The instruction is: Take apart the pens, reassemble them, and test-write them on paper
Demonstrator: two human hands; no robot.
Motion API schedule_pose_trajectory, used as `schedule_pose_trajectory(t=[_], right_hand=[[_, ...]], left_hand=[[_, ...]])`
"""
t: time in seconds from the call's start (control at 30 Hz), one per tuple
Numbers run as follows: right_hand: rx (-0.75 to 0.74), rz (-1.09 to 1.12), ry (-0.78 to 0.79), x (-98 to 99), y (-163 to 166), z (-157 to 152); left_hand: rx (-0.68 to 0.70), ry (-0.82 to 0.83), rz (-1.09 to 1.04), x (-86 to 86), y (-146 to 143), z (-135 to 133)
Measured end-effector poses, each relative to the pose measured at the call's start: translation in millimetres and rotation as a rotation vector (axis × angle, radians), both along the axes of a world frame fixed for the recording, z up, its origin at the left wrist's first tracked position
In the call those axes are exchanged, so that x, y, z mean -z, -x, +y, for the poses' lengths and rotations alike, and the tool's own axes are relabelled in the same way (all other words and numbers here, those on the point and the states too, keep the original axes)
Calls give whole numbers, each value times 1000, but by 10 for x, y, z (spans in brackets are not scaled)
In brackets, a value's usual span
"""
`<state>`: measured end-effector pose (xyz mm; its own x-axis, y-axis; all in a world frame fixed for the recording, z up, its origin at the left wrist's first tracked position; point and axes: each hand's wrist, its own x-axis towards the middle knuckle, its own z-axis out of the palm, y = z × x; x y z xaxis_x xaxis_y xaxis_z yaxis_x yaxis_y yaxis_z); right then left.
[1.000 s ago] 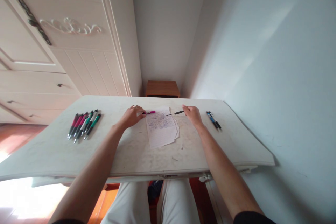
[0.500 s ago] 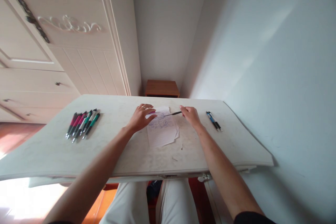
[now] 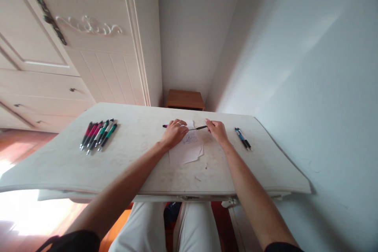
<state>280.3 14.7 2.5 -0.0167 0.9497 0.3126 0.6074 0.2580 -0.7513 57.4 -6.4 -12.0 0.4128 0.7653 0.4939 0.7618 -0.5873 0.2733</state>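
My right hand (image 3: 217, 130) is closed on the black grip part of a pen (image 3: 202, 127), held level above the paper. A thin dark refill (image 3: 192, 129) sticks out of that part to the left. My left hand (image 3: 176, 132), with a ring on one finger, has its thumb and fingertips closed at the refill's far end. Past its left side shows the end of a pink and black pen piece (image 3: 165, 126); whether the hand grips it is hidden. Below the hands lie sheets of paper (image 3: 184, 155) with blue scribbles, partly covered by my left hand.
A bunch of several pink, green and white pens (image 3: 98, 136) lies on the left of the white table (image 3: 132, 165). Two blue and black pens (image 3: 243, 139) lie at the right. Small scraps (image 3: 197, 178) sit near the front edge. A wall (image 3: 325, 106) borders the right side.
My left hand has moved right, from open over the paper to closed at the refill's tip. My right hand keeps its hold on the pen part. The view has shifted slightly.
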Motion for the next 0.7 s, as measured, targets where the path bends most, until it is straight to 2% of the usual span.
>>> schedule_pose_trajectory(t=[0.17, 0.43, 0.7], right_hand=[[38, 17, -3, -8, -85, 28], [188, 90, -13, 39, -263, 132], [39, -19, 12, 71, -95, 74]], left_hand=[[0, -6, 31, -19, -5, -4], [-13, 33, 77, -18, -11, 1], [5, 52, 61, 0, 6, 20]])
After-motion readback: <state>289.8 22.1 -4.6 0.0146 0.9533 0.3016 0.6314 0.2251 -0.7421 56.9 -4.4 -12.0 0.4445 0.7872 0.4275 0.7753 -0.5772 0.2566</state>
